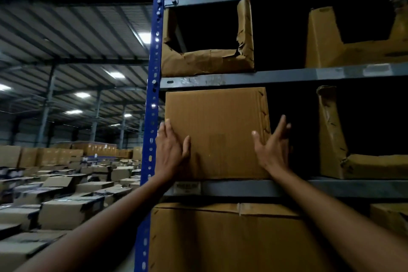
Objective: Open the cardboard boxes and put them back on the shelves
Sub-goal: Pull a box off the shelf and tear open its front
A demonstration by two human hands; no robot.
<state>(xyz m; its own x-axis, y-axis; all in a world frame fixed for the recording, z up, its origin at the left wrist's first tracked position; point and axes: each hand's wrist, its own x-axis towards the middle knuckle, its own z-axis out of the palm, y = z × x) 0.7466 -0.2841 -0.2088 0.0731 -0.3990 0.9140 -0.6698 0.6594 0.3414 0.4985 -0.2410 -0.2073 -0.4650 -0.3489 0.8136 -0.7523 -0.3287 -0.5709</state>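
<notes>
A closed cardboard box [217, 132] is sitting on the middle shelf [276, 187] of a metal rack, tucked against the blue upright post [154, 99] at the rack's left end and nearly filling the gap up to the shelf above. Both bare arms are reaching up to it. The left hand [171, 152] is lying flat and spread against the box's lower left front, fingers pointing up along the left edge, thumb resting on the front face. The right hand [272, 150] is opening wide at the box's lower right corner, thumb on the front face and fingers stretching up beside the right side; neither hand is gripping anything. On the shelf above, a torn box [207, 59] with its front cut away is standing open, and another cut box [353, 51] is sitting further right. A third cut box [362, 163] is sharing the middle shelf, well apart to the right. Below, a large closed box [231, 238] is filling the lower shelf. Many boxes [66, 194] are crowding the warehouse floor to the left
</notes>
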